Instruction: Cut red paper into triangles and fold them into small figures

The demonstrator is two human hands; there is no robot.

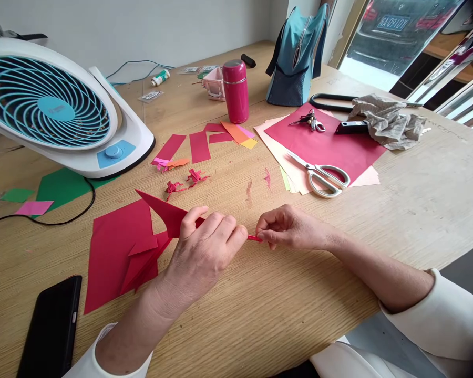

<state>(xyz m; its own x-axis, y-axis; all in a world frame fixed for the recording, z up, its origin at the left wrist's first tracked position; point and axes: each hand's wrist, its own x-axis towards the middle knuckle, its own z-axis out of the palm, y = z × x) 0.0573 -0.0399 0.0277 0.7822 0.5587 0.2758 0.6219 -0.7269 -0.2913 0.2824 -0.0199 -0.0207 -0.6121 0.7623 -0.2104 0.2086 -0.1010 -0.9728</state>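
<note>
My left hand [205,241] is closed around a folded piece of red paper [161,210]. One wide, pointed part of it sticks out to the left, and a thin end shows at the right. That narrow tip is pinched between the thumb and fingers of my right hand [286,228]. Under and left of my left hand lie a flat red paper sheet [118,241] and some folded red pieces [140,262]. Just beyond them sit two small folded red paper figures [197,177]. My left hand hides the middle of the held paper.
White-handled scissors [327,178] rest by a stack of coloured paper [291,131] with keys [309,121] on it. Paper strips [199,147], a pink flask [235,92] and a blue bag [295,58] stand farther back. At left are a fan [63,105] and a black phone [51,325].
</note>
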